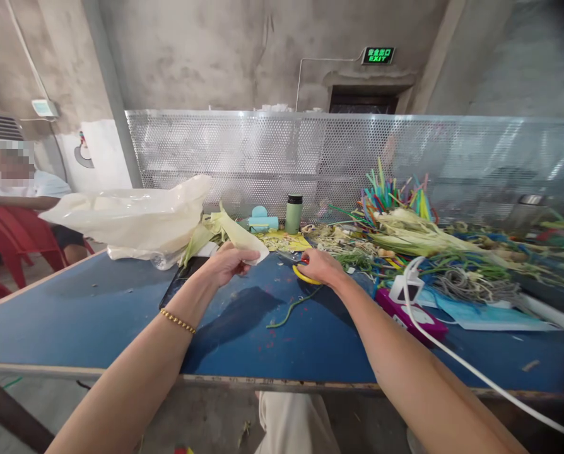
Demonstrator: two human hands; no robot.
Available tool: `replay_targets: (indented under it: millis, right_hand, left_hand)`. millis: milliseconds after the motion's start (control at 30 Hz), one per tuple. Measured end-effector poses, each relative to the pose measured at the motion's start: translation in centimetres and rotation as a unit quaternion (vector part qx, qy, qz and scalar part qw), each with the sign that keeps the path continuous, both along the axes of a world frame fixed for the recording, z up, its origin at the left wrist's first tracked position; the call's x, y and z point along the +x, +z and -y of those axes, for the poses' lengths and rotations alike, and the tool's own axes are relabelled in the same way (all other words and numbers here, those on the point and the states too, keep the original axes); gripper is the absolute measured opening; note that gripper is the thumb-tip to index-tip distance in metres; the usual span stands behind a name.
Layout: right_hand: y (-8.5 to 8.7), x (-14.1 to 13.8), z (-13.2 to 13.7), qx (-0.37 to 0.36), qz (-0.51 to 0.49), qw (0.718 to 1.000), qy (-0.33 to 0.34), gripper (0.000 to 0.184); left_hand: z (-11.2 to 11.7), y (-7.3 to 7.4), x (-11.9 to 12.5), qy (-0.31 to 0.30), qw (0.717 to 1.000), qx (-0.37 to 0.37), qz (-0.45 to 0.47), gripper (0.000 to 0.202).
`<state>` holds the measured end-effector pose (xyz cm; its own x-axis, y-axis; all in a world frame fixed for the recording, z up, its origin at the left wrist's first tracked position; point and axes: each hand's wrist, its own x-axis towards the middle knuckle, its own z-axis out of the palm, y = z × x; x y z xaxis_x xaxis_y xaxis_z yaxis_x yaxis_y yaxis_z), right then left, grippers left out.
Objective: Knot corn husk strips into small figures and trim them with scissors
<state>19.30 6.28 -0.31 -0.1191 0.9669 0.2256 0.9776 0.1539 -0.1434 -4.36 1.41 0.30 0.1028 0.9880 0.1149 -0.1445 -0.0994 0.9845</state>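
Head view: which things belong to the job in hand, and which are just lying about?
In use:
- pale husk, in the left hand
- scissors, in the right hand

Apparently lying about:
- green bottle
- purple power strip
- exit sign

Unclear: husk bundle, possibly stock.

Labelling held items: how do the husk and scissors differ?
The husk is mostly pale cream; the scissors show yellow and red on the handles. The husk is a broad, leafy sheet; the scissors have narrow blades. The husk is in the left hand; the scissors are in the right hand, blades toward the husk. Both are held.
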Motion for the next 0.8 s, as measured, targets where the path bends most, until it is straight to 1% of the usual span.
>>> replay_targets:
  millis: [100,167,200,233,267,300,333,367,400,433,467,533,600,667,733,800]
  right_hand:
    - [0.4,0.2,0.7,-0.046,0.051,0.998,-0.013,0.035]
    - [0.9,-0.1,1.4,-0.05,0.074,0.996,-0.014,0.033]
    - [1.3,-0.3,1.7,-0.032,0.072,0.997,-0.01,0.03]
    - [1.6,-0.6,2.1,0.003,0.055,0.999,0.002,0.026]
    - [1.9,-0.9,2.5,0.045,0.02,0.998,0.03,0.023]
    - [2.2,-1.4,2.8,0.079,-0.033,0.993,0.079,0.025]
    - [2.3,-1.8,3.1,0.094,-0.097,0.981,0.138,0.029]
    - [2.4,-2.3,3.4,0.085,-0.154,0.964,0.197,0.034]
    - [2.3,-2.7,3.5,0.064,-0.205,0.947,0.24,0.035]
    - [2.2,-3.1,3.7,0.046,-0.245,0.931,0.267,0.032]
    - [1.9,-3.5,3.7,0.029,-0.278,0.918,0.28,0.028]
    - [1.4,-3.9,3.8,0.001,-0.333,0.901,0.278,0.022]
    - [1.1,-4.0,3.9,-0.031,-0.386,0.881,0.272,0.021]
    - [1.0,-3.9,4.0,-0.064,-0.435,0.853,0.281,0.02]
    - [1.0,-3.8,4.1,-0.093,-0.468,0.828,0.294,0.021]
    - [1.0,-3.8,4.2,-0.118,-0.478,0.819,0.294,0.024]
  left_hand:
    - [0.1,0.1,0.1,-0.02,1.0,-0.014,0.02,0.024]
    - [0.2,0.1,0.4,-0.036,0.999,-0.019,0.029,0.024]
    - [0.2,0.0,0.5,-0.04,0.999,-0.019,0.029,0.024]
    - [0.3,-0.1,0.7,-0.042,0.999,-0.019,0.024,0.024]
    - [0.3,-0.2,1.0,-0.043,0.999,-0.018,0.015,0.023]
    - [0.4,-0.3,1.2,-0.047,0.999,-0.017,0.004,0.023]
    - [0.5,-0.4,1.5,-0.053,0.998,-0.016,-0.007,0.023]
    - [0.6,-0.5,1.7,-0.059,0.998,-0.015,-0.017,0.023]
    - [0.7,-0.6,1.9,-0.065,0.997,-0.013,-0.026,0.023]
    - [0.8,-0.6,2.0,-0.069,0.997,-0.011,-0.033,0.023]
    - [0.9,-0.6,2.1,-0.069,0.997,-0.007,-0.037,0.024]
    - [1.0,-0.6,2.1,-0.065,0.997,0.004,-0.041,0.025]
    - [0.9,-0.5,1.9,-0.067,0.997,0.019,-0.04,0.025]
    - [0.7,-0.5,1.7,-0.065,0.997,0.035,-0.037,0.025]
    - [0.6,-0.5,1.6,-0.05,0.997,0.048,-0.035,0.028]
    - [0.5,-0.5,1.6,-0.02,0.997,0.06,-0.036,0.031]
